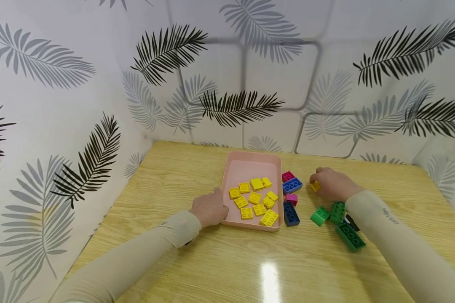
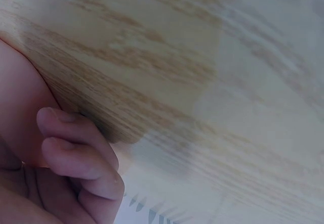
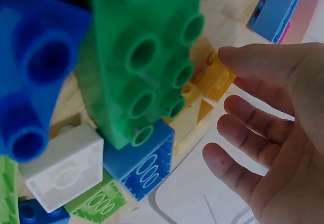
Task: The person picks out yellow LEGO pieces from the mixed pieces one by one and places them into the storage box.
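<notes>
On the table lies a pink tray (image 1: pixel 250 166) with several yellow bricks (image 1: pixel 257 184) inside. My left hand (image 1: pixel 209 208) grips the tray's left rim near the front corner. In the left wrist view its curled fingers (image 2: pixel 83 153) are at the edge of the pink tray (image 2: pixel 23 97). My right hand (image 1: pixel 331 185) is at the right of the tray and pinches a yellow brick (image 1: pixel 315 186) between thumb and index finger. The right wrist view has that yellow brick (image 3: pixel 217 80) at the thumb tip, the other fingers spread apart from it.
Along the tray's right side lie a blue brick (image 1: pixel 292 185), a dark blue brick (image 1: pixel 291 214) and pink bricks (image 1: pixel 291 199). Green bricks (image 1: pixel 350 236) sit under and beside the right forearm. A white brick (image 3: pixel 63 166) shows among them up close. A patterned wall (image 1: pixel 242 75) stands behind the table.
</notes>
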### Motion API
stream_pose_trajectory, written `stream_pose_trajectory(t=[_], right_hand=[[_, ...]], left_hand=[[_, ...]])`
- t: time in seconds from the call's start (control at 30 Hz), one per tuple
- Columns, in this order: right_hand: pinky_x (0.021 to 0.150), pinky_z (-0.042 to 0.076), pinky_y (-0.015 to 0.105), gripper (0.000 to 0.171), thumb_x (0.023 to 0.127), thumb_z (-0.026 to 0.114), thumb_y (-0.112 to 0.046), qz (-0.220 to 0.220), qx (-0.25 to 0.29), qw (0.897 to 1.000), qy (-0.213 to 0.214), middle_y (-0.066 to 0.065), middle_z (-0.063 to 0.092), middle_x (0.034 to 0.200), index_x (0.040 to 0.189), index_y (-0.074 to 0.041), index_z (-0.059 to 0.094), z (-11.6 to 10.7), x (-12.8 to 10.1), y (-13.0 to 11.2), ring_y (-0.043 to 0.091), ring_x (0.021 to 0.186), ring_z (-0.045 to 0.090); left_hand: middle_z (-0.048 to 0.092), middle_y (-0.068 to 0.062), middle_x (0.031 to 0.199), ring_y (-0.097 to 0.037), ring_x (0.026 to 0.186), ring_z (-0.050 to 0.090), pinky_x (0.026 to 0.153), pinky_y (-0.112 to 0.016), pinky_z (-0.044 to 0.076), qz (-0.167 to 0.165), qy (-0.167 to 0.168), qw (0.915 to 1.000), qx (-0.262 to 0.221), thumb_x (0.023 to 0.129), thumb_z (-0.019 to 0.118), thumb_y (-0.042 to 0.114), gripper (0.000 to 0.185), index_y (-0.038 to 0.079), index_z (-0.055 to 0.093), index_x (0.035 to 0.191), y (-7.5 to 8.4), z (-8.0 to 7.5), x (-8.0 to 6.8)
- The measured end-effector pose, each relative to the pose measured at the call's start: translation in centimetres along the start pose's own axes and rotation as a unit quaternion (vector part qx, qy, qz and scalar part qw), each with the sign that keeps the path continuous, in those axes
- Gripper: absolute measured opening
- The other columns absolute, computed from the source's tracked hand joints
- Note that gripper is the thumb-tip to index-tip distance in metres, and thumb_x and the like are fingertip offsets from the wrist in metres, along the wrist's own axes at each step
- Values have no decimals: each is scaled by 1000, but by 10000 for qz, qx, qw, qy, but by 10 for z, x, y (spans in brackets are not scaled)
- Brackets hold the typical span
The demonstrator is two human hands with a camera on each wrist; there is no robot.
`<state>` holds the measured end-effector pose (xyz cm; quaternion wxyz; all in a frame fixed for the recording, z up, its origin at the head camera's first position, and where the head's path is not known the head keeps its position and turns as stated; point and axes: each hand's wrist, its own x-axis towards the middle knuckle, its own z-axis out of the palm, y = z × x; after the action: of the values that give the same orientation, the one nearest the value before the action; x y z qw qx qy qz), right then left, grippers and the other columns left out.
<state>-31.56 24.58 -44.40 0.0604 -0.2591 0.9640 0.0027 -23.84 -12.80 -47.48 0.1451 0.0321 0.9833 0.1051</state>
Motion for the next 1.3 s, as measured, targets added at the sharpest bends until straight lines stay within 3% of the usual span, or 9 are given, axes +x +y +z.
stream_pose_trajectory(t=[0.23, 0.57, 0.83, 1.1, 1.3], right_hand=[[84, 56, 51, 26, 86, 76, -12, -196, -42, 9993, 303, 12, 67, 103, 110, -4, 72, -7, 4, -7, 29, 93, 64], [88, 55, 49, 31, 86, 78, -20, -363, 71, 9979, 539, 9, 69, 108, 114, -8, 72, -28, 15, -39, 28, 99, 63], [80, 56, 40, 29, 86, 77, -20, -655, 232, 9950, 713, 5, 68, 104, 112, -10, 73, -38, 31, -63, 21, 88, 59], [87, 55, 43, 32, 89, 75, -20, -770, 346, 9953, 468, 8, 68, 119, 119, -10, 71, -42, 40, -85, 24, 99, 61], [89, 55, 42, 37, 88, 77, -30, -777, 338, 9961, 246, 6, 67, 115, 119, -10, 72, -33, 46, -94, 22, 96, 61]], left_hand=[[58, -5, 73, -20, 58, 54, 54, -33, 41, -60, -1, 10000, 51, 98, 51, 33, 57, -3, 40, 142, -1, 0, 2], [56, -4, 71, -20, 57, 54, 53, -33, 40, -105, -23, 9999, 11, 98, 52, 33, 58, -3, 39, 142, -2, -1, 1], [56, -4, 72, -20, 58, 54, 54, -33, 40, -124, -58, 9999, -11, 98, 52, 33, 59, -3, 39, 143, -2, -1, 0], [56, -4, 72, -20, 57, 53, 53, -32, 40, -119, -69, 9999, -23, 98, 52, 33, 57, -2, 40, 141, 0, 0, 0], [56, -4, 73, -20, 58, 53, 54, -33, 40, -127, -94, 9999, -19, 98, 52, 33, 59, -2, 39, 143, 3, -1, -1]])
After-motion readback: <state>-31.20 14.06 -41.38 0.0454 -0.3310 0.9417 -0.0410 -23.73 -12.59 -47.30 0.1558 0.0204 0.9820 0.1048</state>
